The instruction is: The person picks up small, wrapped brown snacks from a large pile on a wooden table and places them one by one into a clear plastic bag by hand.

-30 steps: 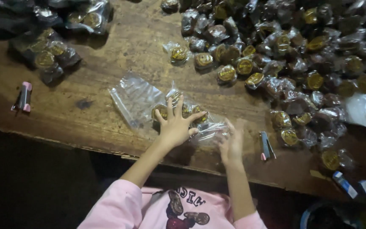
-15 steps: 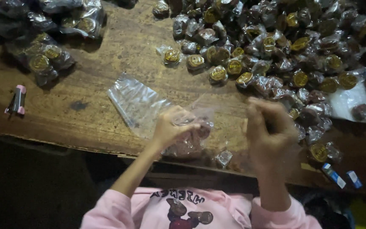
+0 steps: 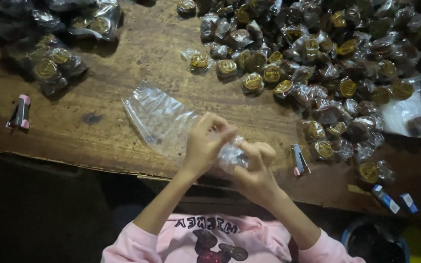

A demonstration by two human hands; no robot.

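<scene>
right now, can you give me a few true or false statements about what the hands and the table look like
1. Both hands meet at a small clear plastic bag near the table's front edge. True: the left hand and right hand pinch the small bag between them.
2. A pink stapler lies at the far left of the table. True: the pink stapler lies there, away from both hands.
3. The pile of wrapped sweets sits on the left side. False: the big pile of wrapped sweets fills the upper right.
4. The second stapler is in the right hand. False: it lies on the wood just right of that hand.
5. The flat clear bag is under the pile. False: the flat clear bag lies alone, left of the hands.
</scene>
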